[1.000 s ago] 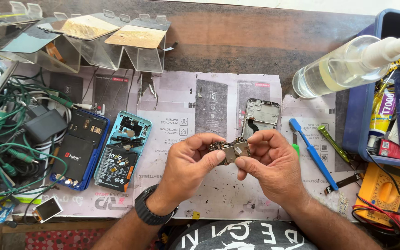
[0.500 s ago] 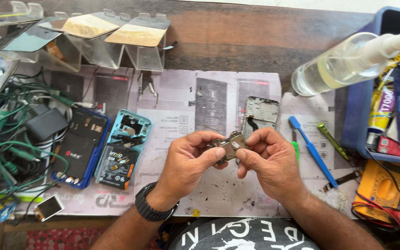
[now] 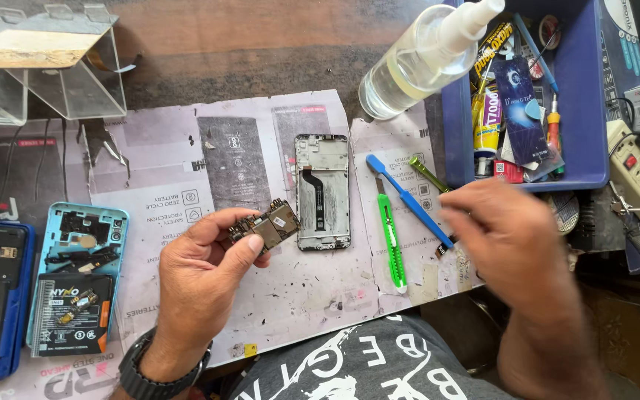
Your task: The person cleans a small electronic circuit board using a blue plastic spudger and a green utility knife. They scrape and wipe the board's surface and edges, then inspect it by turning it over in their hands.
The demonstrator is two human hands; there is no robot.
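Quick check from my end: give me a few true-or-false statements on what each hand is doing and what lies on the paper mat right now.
1. The left hand holds a small dark circuit board. True.
2. The right hand grips the circuit board too. False: it is off to the right, blurred, near the blue plastic pry tool.
3. The grey phone frame lies flat on the paper mat. True.
4. The green utility knife sits in the blue plastic bin. False: it lies on the mat.

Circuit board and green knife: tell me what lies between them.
In the head view, the phone frame lies on the paper between the circuit board and green knife.
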